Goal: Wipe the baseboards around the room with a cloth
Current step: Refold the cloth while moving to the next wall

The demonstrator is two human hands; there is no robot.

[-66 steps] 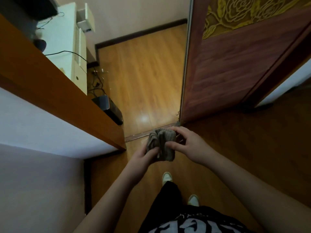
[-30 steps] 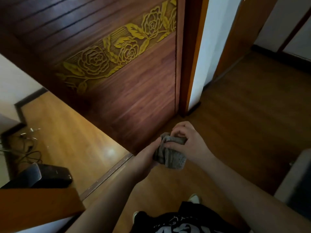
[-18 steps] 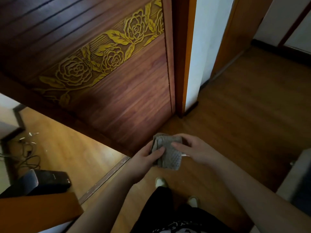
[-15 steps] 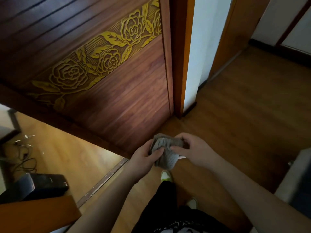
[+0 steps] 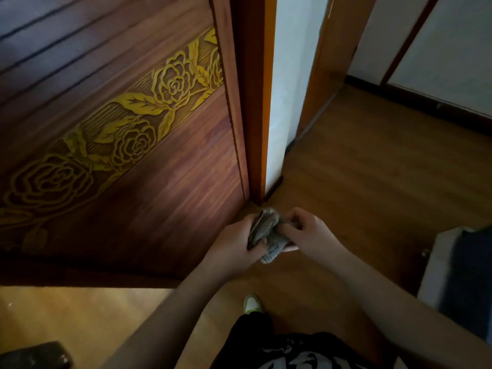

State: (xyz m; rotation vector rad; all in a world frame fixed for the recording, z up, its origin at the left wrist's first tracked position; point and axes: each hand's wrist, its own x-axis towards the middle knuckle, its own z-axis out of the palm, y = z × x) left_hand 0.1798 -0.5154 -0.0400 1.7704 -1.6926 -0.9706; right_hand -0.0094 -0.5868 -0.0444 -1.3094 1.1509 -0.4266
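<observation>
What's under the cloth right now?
Below the grey cloth, gripped by left hand and right hand, lies bare wood floor. The patch directly beneath is covered. A shoe shows lower down.

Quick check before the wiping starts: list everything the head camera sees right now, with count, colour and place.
cloth: one, grey, bunched between both hands at centre
door: one, dark red-brown wood with a gold carved rose band, left half
door frame: one, orange-brown, upright at centre
wall: white, right of the frame
baseboard: dark strip, along the far wall, upper right
floor: wood, brown, right and bottom
dark object: one, black, bottom-left corner
furniture edge: pale and dark, right edge, unclear
shoe: one visible, white and green, bottom centre
left hand: grips the cloth
right hand: grips the cloth
</observation>
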